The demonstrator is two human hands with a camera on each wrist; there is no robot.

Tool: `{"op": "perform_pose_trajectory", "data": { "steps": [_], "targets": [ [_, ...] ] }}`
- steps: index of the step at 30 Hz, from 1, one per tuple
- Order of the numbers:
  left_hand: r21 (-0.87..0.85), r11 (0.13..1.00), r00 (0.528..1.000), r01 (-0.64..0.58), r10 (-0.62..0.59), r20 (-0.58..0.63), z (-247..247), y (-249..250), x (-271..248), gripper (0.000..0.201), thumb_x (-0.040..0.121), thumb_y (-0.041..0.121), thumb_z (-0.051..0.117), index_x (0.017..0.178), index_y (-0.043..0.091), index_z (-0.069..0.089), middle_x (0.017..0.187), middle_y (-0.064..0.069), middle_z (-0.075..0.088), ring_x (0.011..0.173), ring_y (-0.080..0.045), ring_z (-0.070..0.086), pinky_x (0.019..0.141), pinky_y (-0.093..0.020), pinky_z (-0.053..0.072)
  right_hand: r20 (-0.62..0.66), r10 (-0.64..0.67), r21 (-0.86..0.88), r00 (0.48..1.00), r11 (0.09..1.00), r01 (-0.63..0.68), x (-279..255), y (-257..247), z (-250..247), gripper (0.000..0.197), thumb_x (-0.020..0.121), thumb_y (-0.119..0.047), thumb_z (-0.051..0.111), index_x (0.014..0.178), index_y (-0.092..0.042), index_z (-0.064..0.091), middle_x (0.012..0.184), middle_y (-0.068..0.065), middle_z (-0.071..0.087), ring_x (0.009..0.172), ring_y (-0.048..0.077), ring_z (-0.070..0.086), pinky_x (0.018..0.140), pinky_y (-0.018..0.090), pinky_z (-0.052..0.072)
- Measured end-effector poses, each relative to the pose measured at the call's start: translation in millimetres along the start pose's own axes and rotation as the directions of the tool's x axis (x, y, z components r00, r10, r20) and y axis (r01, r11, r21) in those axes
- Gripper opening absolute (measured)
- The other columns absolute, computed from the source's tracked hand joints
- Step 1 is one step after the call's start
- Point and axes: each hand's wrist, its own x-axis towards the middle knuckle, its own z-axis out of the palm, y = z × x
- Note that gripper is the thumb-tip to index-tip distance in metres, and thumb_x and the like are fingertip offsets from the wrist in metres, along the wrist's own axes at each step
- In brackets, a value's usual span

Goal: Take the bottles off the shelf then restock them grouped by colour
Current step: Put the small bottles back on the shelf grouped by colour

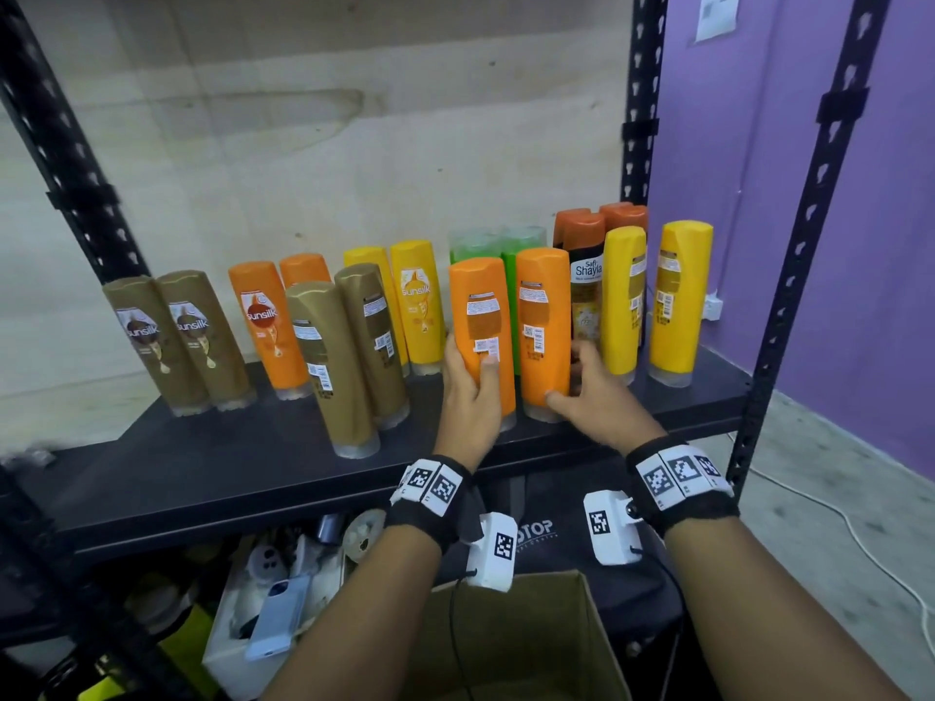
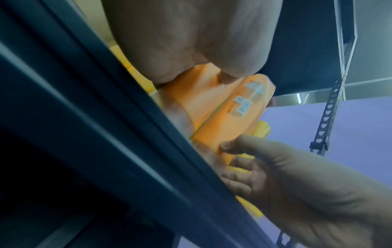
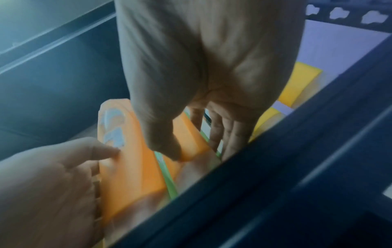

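Left hand point(image 1: 468, 397) gripped one orange bottle point(image 1: 483, 331) — thumb across its label; right hand point(image 1: 592, 392) clasped the neighbouring orange bottle point(image 1: 544, 331) at 3 o'clock. Both stood front-centre on the shelf point(image 1: 227, 462) — probably being gathered as a colour pair.

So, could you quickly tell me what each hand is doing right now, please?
Left hand: grips the left orange bottle, thumb on its label.
Right hand: grips the right orange bottle near its base.
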Motion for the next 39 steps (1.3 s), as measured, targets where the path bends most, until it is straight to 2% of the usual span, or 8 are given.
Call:
{"op": "perform_pose_trajectory", "data": {
  "steps": [5,9,18,23,28,31,35,39],
  "targets": [
    [0.151,0.987,0.998,0.047,-0.052,0.030,3.0,-8.7,-4.2,0.061,0.100,0.019,0.051,0.156,0.030,0.028,0.143,0.004,0.036,0.127,-0.009,0.039,0.108,-0.035,0.035,-0.017,0.009,0.018,1.000,1.000,-0.009,1.4,4.6,3.1,0.069,0.089,-0.031,0.076,0.145,-0.024,0.037,0.137,0.001,0.058,0.120,0.019,0.060,0.101,0.041,0.052],
    [0.216,0.974,0.998,0.065,-0.065,-0.005,5.6,-7.1,-3.0,0.059,0.097,0.022,0.058,0.152,0.023,0.036,0.143,-0.003,0.041,0.132,-0.020,0.044,0.111,-0.042,0.041,-0.081,0.009,0.029,0.997,1.000,-0.007,5.5,5.3,8.7,0.065,0.090,-0.030,0.076,0.144,-0.023,0.040,0.134,0.000,0.061,0.115,0.017,0.061,0.097,0.039,0.053],
    [0.352,0.929,0.994,0.110,-0.104,-0.037,10.4,-10.4,2.7,0.053,0.097,0.023,0.064,0.146,0.018,0.046,0.137,-0.008,0.051,0.123,-0.025,0.055,0.094,-0.028,0.039,-0.210,0.069,-0.002,0.975,0.997,-0.071,16.4,2.4,20.4,0.048,0.092,-0.026,0.075,0.132,-0.017,0.049,0.124,0.005,0.064,0.108,0.022,0.063,0.092,0.040,0.054],
    [0.416,0.897,0.989,0.150,-0.130,-0.075,14.9,-9.7,4.3,0.045,0.099,0.026,0.064,0.140,0.015,0.051,0.135,-0.008,0.056,0.124,-0.027,0.056,0.102,-0.041,0.047,-0.219,0.107,-0.004,0.970,0.994,-0.111,20.0,0.5,23.3,0.050,0.092,-0.027,0.074,0.133,-0.017,0.048,0.126,0.007,0.062,0.109,0.023,0.063,0.093,0.042,0.054],
    [0.460,0.877,0.990,0.139,-0.118,-0.075,16.9,-8.2,3.1,0.043,0.100,0.027,0.062,0.139,0.013,0.051,0.134,-0.008,0.057,0.122,-0.029,0.058,0.099,-0.043,0.048,-0.229,0.107,-0.001,0.967,0.994,-0.110,17.4,-1.6,23.4,0.049,0.092,-0.026,0.074,0.132,-0.016,0.048,0.125,0.008,0.061,0.109,0.024,0.062,0.093,0.044,0.054],
    [0.478,0.868,0.991,0.133,-0.125,-0.049,15.5,-7.7,0.9,0.042,0.099,0.024,0.063,0.138,0.013,0.051,0.134,-0.010,0.058,0.121,-0.030,0.059,0.099,-0.045,0.050,-0.278,0.104,0.029,0.955,0.995,-0.100,13.8,-3.3,24.6,0.051,0.092,-0.024,0.074,0.131,-0.018,0.043,0.122,0.008,0.058,0.101,0.021,0.062,0.085,0.038,0.054],
    [0.504,0.857,0.992,0.103,-0.127,0.013,12.2,-9.2,-2.2,0.037,0.098,0.023,0.063,0.131,0.011,0.054,0.127,-0.012,0.059,0.116,-0.030,0.060,0.093,-0.040,0.049,-0.346,0.072,0.001,0.935,0.997,-0.076,7.8,-9.5,26.5,0.039,0.093,-0.023,0.071,0.116,-0.020,0.040,0.116,0.008,0.052,0.090,0.016,0.058,0.069,0.025,0.044],
    [0.530,0.846,0.995,0.061,-0.091,0.031,0.3,-7.0,-1.2,0.030,0.099,0.021,0.062,0.126,0.009,0.060,0.121,-0.012,0.062,0.114,-0.027,0.059,0.095,-0.036,0.049,-0.347,-0.047,-0.150,0.937,0.989,-0.006,1.0,-20.1,26.4,0.023,0.095,-0.020,0.065,0.105,-0.014,0.045,0.107,0.009,0.053,0.096,0.024,0.056,0.079,0.036,0.048]
  ]
}}
